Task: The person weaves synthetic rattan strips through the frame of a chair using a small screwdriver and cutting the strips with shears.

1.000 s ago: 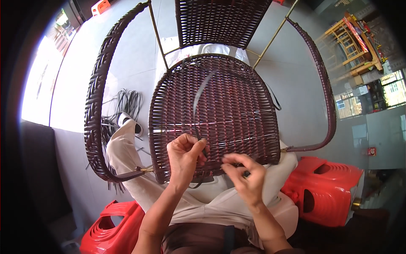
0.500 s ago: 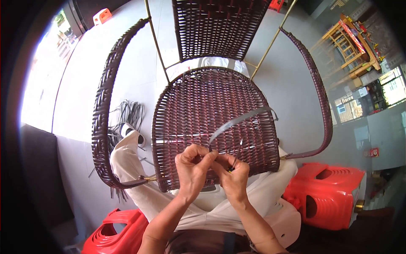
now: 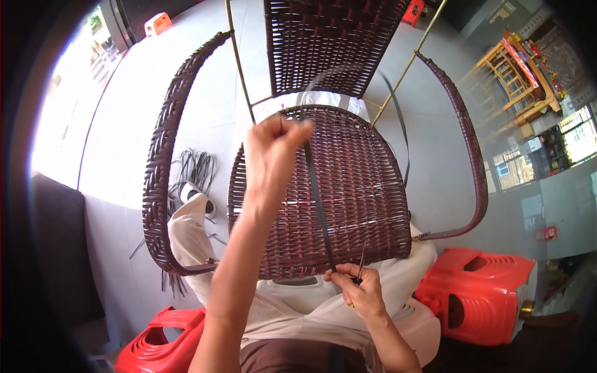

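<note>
A woven dark brown wicker chair seat point(image 3: 360, 180) lies across my lap. My left hand point(image 3: 270, 152), raised over the seat's far left part, pinches a flat grey-black weaving strip point(image 3: 319, 208). The strip runs taut down to the seat's near edge. Its loose part arches from my left hand toward the seat's right side. At the near edge my right hand point(image 3: 365, 291) is closed round a slim pointed tool point(image 3: 362, 258) with a black and yellow handle. Its thumb and finger are at the strip's lower end. Fingers partly hide the tool's handle.
Woven armrests point(image 3: 163, 149) curve out on both sides, and a woven backrest point(image 3: 329, 46) stands beyond the seat on bare metal rods point(image 3: 239, 68). Spare strips point(image 3: 196, 166) lie on the floor at left. Red plastic stools point(image 3: 491, 273) flank me; wooden furniture point(image 3: 519, 74) stands far right.
My left hand has moved up and away from my right hand, drawing the strip out taut over the seat. My right hand has lowered slightly toward the near edge, still holding the tool.
</note>
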`<state>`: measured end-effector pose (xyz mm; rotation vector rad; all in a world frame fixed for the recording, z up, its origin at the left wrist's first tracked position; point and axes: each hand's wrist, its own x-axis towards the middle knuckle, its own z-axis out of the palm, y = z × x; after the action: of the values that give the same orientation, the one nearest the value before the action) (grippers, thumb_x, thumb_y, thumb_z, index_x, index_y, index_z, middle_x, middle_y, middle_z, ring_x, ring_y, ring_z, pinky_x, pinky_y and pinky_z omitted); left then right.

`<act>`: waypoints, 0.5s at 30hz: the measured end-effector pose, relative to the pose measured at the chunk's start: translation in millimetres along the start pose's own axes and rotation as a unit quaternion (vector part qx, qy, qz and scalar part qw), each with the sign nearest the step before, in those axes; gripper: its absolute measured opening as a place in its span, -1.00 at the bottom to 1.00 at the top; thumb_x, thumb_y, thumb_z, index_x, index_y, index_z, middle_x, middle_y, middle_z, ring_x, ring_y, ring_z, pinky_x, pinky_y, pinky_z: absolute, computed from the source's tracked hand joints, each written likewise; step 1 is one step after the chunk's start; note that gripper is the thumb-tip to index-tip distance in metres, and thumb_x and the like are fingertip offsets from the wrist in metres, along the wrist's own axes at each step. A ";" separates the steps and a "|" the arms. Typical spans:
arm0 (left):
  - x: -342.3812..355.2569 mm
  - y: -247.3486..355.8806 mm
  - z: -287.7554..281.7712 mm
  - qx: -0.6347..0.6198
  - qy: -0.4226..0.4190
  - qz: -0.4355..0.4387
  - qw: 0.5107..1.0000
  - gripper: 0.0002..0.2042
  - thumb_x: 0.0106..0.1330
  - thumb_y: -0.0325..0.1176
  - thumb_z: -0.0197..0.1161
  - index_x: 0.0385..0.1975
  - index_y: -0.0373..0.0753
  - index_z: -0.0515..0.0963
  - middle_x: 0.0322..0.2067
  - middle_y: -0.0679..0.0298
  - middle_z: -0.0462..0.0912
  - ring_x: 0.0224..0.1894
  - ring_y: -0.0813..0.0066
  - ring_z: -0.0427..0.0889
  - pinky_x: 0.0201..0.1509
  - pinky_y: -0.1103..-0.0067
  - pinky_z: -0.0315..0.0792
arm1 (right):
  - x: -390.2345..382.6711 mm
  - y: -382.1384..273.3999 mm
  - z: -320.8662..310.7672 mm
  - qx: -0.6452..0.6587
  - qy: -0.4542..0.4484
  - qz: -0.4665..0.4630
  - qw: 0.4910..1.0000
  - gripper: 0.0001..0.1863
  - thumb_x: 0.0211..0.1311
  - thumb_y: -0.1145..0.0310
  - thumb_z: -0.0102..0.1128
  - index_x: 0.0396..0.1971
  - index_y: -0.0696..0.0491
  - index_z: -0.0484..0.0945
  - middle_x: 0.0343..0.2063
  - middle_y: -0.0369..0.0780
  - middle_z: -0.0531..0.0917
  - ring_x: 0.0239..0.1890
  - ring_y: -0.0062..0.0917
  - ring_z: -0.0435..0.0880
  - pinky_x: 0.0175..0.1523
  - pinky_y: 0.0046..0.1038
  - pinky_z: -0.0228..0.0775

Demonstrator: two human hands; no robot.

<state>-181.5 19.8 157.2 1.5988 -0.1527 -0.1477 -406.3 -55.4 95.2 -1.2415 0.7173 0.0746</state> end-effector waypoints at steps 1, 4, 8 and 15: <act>10.4 9.9 3.1 -0.016 -0.001 0.012 1.000 -0.80 -0.02 -0.33 0.25 -0.68 -0.35 0.50 -0.71 0.27 0.47 -0.63 0.62 0.34 -0.50 0.64 0.28 | -2.8 4.5 -3.0 -0.002 0.000 -0.002 1.000 -0.92 0.05 0.56 0.12 -0.45 0.23 0.56 -0.48 -0.17 0.64 -0.83 -0.87 0.20 -0.76 -0.76 -0.04; 41.6 23.1 17.9 0.037 0.031 0.042 0.998 -0.81 -0.01 -0.32 0.28 -0.62 -0.35 0.55 -0.67 0.25 0.53 -0.61 0.60 0.38 -0.48 0.61 0.29 | -8.2 13.2 -16.5 -0.014 0.000 0.026 1.000 -0.90 0.07 0.52 0.10 -0.47 0.23 0.56 -0.49 -0.19 0.64 -0.84 -0.85 0.18 -0.75 -0.74 -0.04; 89.0 16.5 30.5 -0.025 0.036 0.156 0.987 -0.80 0.04 -0.29 0.27 -0.66 -0.27 0.54 -0.79 0.45 0.37 -0.73 0.76 0.15 -0.66 0.71 -0.03 | -10.9 27.7 -32.2 0.042 -0.012 0.058 0.997 -0.90 0.06 0.53 0.12 -0.46 0.23 0.56 -0.49 -0.19 0.64 -0.84 -0.83 0.18 -0.75 -0.73 -0.02; 110.5 43.8 46.9 0.006 -0.045 0.152 0.987 -0.80 0.11 -0.37 0.16 -0.52 -0.44 0.51 -0.70 0.26 0.48 -0.68 0.54 0.42 -0.61 0.62 0.29 | -8.5 50.8 -41.5 -0.016 -0.034 -0.006 0.999 -0.97 -0.01 0.54 0.21 -0.51 0.13 0.60 -0.70 -0.44 0.38 -0.80 -0.85 0.22 -0.72 -0.75 0.00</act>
<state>-82.2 -48.6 199.4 1.5612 -0.4648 0.0177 -453.5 -71.3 51.7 -1.2669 0.6512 0.1187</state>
